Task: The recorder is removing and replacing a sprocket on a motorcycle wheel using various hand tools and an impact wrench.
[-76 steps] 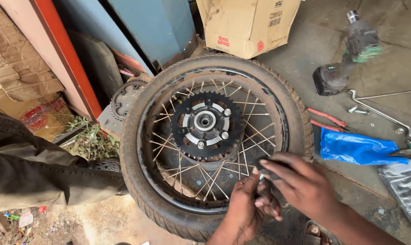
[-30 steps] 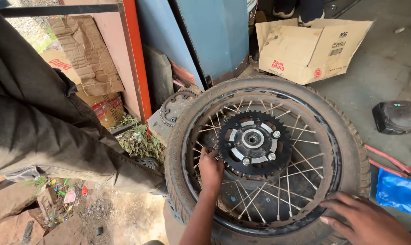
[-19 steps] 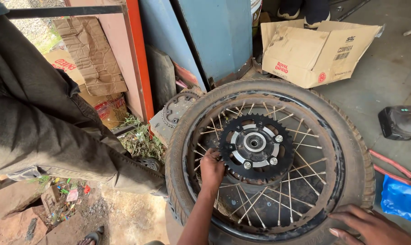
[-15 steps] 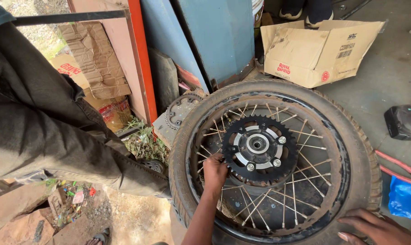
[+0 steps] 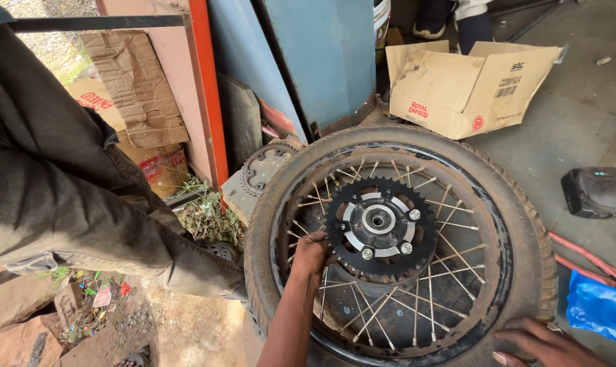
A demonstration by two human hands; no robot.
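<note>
The black rubber tyre [image 5: 525, 224] is looking matt and dusty — its dark metal rim [image 5: 488, 299] showing rust, the thin steel spokes [image 5: 457, 261] shining. The black toothed metal sprocket [image 5: 380, 226] is looking matt; the brown cardboard box [image 5: 467, 85] — dull, creased paper.

My left hand [image 5: 312, 253] reaches forward from the bottom of the view, the forearm rising almost straight up the frame with the wrist bent slightly to the right. Its fingers are curled and pressed down, knuckles toward me, though I cannot quite tell whether they close around anything. My right hand [image 5: 540, 343] sits low at the lower right edge, only partly in view, lying flat with the palm down and the fingers stretched out to the left, nails showing. The two hands are well apart.
</note>
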